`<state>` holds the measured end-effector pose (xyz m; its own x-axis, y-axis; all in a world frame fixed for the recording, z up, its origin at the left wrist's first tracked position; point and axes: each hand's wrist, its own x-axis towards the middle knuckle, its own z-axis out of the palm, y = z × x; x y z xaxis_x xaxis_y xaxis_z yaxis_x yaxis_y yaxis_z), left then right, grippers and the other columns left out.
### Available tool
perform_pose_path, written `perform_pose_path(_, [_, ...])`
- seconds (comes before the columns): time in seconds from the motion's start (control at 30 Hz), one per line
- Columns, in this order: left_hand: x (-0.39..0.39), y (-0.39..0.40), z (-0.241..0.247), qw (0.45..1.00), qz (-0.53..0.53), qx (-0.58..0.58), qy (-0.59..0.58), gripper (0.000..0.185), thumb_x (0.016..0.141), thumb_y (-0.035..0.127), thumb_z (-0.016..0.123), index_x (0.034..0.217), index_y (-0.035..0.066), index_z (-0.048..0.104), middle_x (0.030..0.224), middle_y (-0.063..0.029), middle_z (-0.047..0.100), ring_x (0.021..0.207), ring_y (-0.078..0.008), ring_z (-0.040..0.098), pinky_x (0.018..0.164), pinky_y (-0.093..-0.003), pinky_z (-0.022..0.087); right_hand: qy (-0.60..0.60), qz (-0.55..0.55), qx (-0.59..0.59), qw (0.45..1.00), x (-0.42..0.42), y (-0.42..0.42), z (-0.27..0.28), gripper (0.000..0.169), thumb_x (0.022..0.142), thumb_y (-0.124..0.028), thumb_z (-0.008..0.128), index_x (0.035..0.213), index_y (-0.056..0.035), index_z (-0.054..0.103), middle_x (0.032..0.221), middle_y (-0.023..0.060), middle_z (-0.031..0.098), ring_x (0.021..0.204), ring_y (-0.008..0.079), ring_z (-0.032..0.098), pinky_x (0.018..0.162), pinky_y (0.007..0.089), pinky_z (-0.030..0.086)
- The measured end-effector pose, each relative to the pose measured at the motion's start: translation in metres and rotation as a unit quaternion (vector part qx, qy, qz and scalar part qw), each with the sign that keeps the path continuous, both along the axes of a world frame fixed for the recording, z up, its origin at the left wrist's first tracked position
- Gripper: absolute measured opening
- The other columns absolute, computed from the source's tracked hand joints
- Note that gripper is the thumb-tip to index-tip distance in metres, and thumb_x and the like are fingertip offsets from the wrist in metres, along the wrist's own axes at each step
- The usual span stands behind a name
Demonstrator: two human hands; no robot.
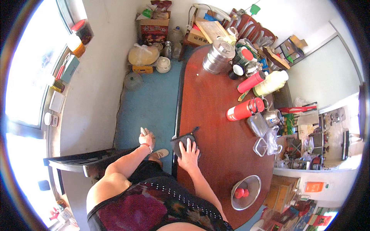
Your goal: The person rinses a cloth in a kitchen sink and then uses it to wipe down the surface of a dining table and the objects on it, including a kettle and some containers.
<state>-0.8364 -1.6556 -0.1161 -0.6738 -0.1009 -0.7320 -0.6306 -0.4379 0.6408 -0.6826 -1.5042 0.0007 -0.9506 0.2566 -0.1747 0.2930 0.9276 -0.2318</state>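
My right hand (188, 154) lies with fingers spread on a dark grey cloth (185, 141). The cloth rests at the near-left edge of the reddish-brown wooden table (208, 115), a corner with a loop sticking out ahead. Over the blue floor, left of the table, hangs my left hand (148, 138), with a beaded bracelet at its wrist. Its fingers are curled around a small pale object (143, 131) too small to make out. A metal mesh basket (258, 189) with red round fruits (240, 193) stands on the table to the right of my right arm.
Along the table's right side stand a red thermos bottle (241, 111), a pink bottle (250, 82), a pale yellow jug (270, 83) and clear plastic containers (257, 125). A stacked steel pot (218, 56) stands at the far end. A dark chair (95, 163) is behind my left arm.
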Motion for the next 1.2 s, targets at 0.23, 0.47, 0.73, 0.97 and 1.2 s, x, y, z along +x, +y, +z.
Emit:
perform_pose_path(0.23, [0.018,0.035,0.000,0.964,-0.037,0.040,0.261,0.028,0.079,-0.005,0.051,0.102,0.011,0.051,0.091,-0.0012,0.057,0.072,-0.0126,0.055,0.058,-0.0257,0.045,0.000,-0.077,0.008,0.997,0.159,-0.053,0.001,0.078,0.060,-0.026,0.074,0.130,-0.0231,0.038,0.139,0.0142,0.026,0.123,0.0405,0.028,0.093,0.0542,0.028])
perform_pose_path(0.47, [0.125,0.048,0.044,0.820,-0.305,-0.213,0.435,0.038,0.074,0.000,0.054,0.112,0.000,0.049,0.102,-0.0085,0.058,0.094,-0.0188,0.056,0.084,-0.0298,0.043,-0.052,-0.280,-0.001,0.959,0.386,-0.131,-0.006,0.085,0.055,-0.027,0.075,0.131,-0.0234,0.038,0.141,0.0163,0.024,0.128,0.0405,0.023,0.097,0.0558,0.025])
perform_pose_path(0.73, [0.253,0.073,0.054,0.689,-0.552,-0.214,0.418,0.038,0.070,0.005,0.061,0.107,-0.001,0.053,0.102,-0.0104,0.054,0.096,-0.0196,0.053,0.086,-0.0316,0.043,-0.001,-0.629,0.050,0.776,0.473,-0.145,-0.001,0.077,0.058,-0.027,0.070,0.128,-0.0176,0.041,0.140,0.0182,0.025,0.126,0.0406,0.026,0.095,0.0528,0.027])
perform_pose_path(0.97, [0.276,0.074,0.039,0.492,-0.620,-0.239,0.563,0.039,0.063,0.012,0.064,0.099,0.000,0.055,0.102,-0.0148,0.053,0.096,-0.0292,0.051,0.086,-0.0379,0.041,0.018,-0.622,0.059,0.781,0.431,-0.184,-0.016,0.076,0.058,-0.028,0.072,0.127,-0.0204,0.042,0.139,0.0173,0.028,0.124,0.0408,0.028,0.092,0.0547,0.028])
perform_pose_path(1.2, [0.241,0.078,0.046,0.433,-0.641,-0.226,0.592,0.029,0.066,0.004,0.050,0.094,-0.001,0.056,0.090,-0.0175,0.059,0.087,-0.0330,0.057,0.081,-0.0393,0.044,-0.009,-0.584,0.049,0.810,0.486,-0.154,-0.010,0.077,0.055,-0.026,0.072,0.126,-0.0255,0.043,0.139,0.0121,0.029,0.125,0.0363,0.028,0.093,0.0509,0.029])
